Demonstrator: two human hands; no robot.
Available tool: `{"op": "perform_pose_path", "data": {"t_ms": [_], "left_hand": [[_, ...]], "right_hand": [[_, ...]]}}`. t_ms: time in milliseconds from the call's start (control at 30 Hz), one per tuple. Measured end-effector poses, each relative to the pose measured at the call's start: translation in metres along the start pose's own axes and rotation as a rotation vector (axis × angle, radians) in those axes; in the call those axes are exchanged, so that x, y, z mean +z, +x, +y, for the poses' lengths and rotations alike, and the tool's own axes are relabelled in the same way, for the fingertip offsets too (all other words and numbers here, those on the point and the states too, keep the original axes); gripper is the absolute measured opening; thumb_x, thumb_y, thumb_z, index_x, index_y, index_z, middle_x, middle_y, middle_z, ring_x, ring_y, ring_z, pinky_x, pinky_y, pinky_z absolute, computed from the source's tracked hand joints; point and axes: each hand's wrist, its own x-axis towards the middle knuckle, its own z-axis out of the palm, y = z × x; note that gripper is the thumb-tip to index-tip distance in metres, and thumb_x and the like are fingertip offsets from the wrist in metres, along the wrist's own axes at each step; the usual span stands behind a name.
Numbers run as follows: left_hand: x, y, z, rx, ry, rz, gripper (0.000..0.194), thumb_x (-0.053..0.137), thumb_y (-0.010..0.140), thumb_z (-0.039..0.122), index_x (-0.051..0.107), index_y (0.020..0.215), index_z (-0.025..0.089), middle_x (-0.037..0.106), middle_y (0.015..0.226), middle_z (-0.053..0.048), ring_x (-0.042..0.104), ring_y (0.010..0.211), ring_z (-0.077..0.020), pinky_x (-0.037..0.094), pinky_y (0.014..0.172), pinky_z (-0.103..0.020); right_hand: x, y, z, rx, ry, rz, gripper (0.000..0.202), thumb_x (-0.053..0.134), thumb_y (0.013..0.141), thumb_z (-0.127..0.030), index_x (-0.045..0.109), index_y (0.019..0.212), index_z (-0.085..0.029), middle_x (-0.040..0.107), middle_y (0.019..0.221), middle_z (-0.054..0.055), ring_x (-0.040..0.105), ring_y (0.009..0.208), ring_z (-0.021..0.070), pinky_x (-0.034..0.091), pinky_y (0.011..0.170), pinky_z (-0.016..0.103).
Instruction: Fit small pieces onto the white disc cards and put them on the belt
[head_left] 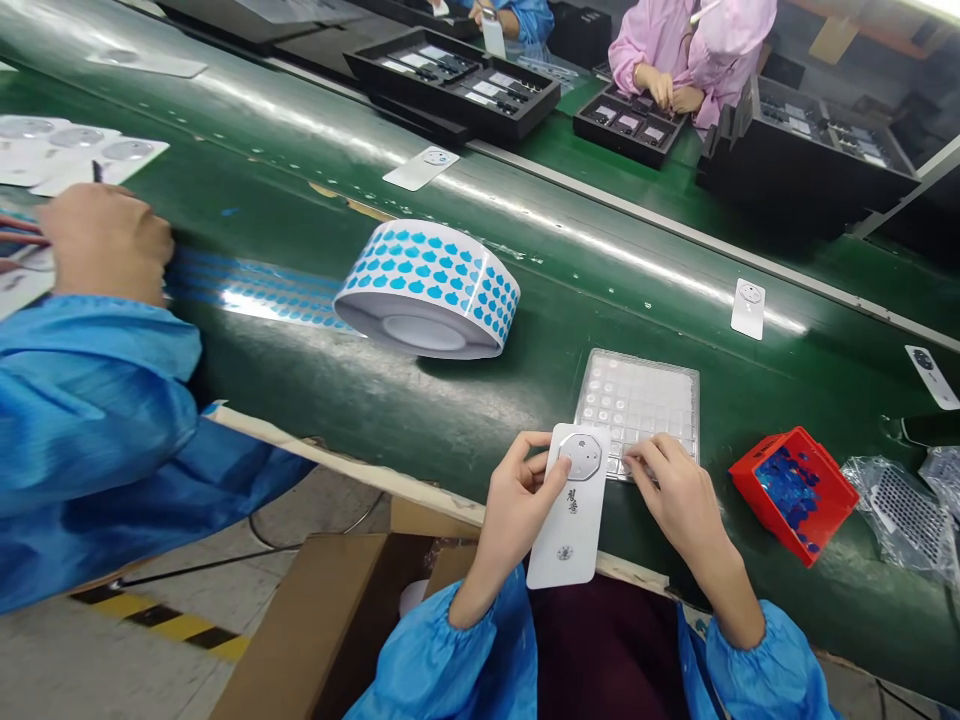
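Observation:
My left hand (pixel 523 492) grips a white phone back cover (pixel 581 530) by its edge, with the thumb on its face near the round camera ring. Dark writing and a small round emblem run down the cover. At the clear compartment tray (pixel 652 385), my right hand (pixel 675 497) has thumb and index finger pinched together over the lower cells. What sits in that pinch, if anything, is too small to make out. Small pale pieces fill part of the tray's cells, mostly at the left. The cover hides the tray's lower left corner.
A large roll of blue-dotted stickers (pixel 427 290) stands behind my left hand. To the right are a red bin (pixel 795 495) of blue bits and plastic bags (pixel 904 515). A co-worker's sleeve (pixel 97 390) is at left; others work beyond, near black trays (pixel 450 85).

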Motion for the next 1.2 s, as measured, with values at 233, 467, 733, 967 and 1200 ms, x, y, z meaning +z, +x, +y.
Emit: {"op": "perform_pose_path", "data": {"t_ms": [233,467,733,967,1200], "left_hand": [[0.007,-0.003,-0.002,0.043,-0.03,-0.042,0.038,0.076,0.092,0.051,0.056,0.106,0.022,0.08,0.078,-0.003,0.075,0.062,-0.0216,0.056,0.052,-0.025],[0.016,-0.006,-0.005,0.066,-0.039,-0.072,0.039,0.075,0.094,0.051,0.056,0.108,0.021,0.08,0.079,-0.003,0.073,0.062,-0.0201,0.056,0.055,-0.025],[0.016,-0.007,-0.007,0.085,-0.022,-0.093,0.037,0.073,0.097,0.051,0.056,0.11,0.02,0.079,0.079,-0.003,0.073,0.063,-0.0204,0.056,0.056,-0.026],[0.021,-0.01,-0.013,0.142,0.054,-0.029,0.03,0.069,0.1,0.047,0.058,0.111,0.021,0.077,0.078,-0.001,0.072,0.062,-0.0192,0.057,0.058,-0.026],[0.024,-0.016,-0.016,0.266,0.218,0.05,0.02,0.065,0.103,0.04,0.06,0.113,0.023,0.082,0.087,-0.002,0.068,0.06,-0.0167,0.056,0.059,-0.025]], "right_hand": [[-0.012,-0.008,-0.021,0.314,0.704,0.142,0.008,0.07,0.101,-0.03,0.071,0.096,-0.023,0.073,0.089,0.001,0.07,0.068,0.0143,0.056,0.06,0.024],[-0.013,-0.005,-0.027,0.515,1.035,0.126,0.026,0.084,0.093,-0.045,0.073,0.101,-0.023,0.078,0.095,0.007,0.079,0.085,0.0228,0.068,0.069,0.029],[-0.013,-0.002,-0.027,0.496,1.015,0.116,0.026,0.079,0.095,-0.046,0.085,0.109,-0.025,0.071,0.09,0.003,0.066,0.069,0.0142,0.062,0.051,0.022],[-0.007,-0.003,-0.03,0.613,1.04,0.091,0.03,0.087,0.088,-0.05,0.079,0.093,-0.021,0.075,0.091,0.004,0.071,0.072,0.0159,0.064,0.056,0.022],[-0.004,-0.002,-0.036,0.629,0.989,0.075,0.032,0.085,0.086,-0.052,0.082,0.094,-0.022,0.078,0.092,0.006,0.074,0.08,0.0199,0.068,0.065,0.026]]}}
